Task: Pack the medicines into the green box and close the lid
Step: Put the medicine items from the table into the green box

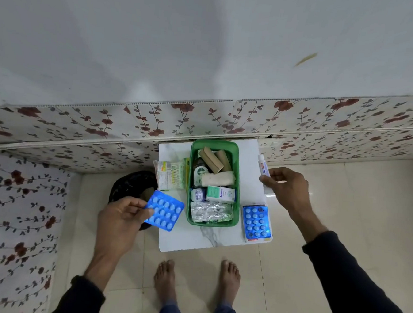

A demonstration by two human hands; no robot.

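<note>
The green box (pixel 190 179) stands open on a small white marble-look table (pixel 219 242). Inside lie brown bandage rolls, a Dettol bottle, a white gauze roll, a small jar, a teal-and-white carton and a foil strip. My left hand (pixel 120 221) grips a blue blister strip of white tablets (pixel 165 211) just left of the box. My right hand (pixel 287 186) holds a white tube (pixel 263 167) at the table's right edge. A second blue blister strip (pixel 256 222) lies on the table right of the box. No lid is visible.
Green-and-white sachet packets (pixel 171 174) lie on the table left of the box. A black bag-lined bin (pixel 131 185) sits on the floor to the left. A floral-tiled ledge (pixel 80 133) runs behind the table. My bare feet (pixel 197 278) stand in front.
</note>
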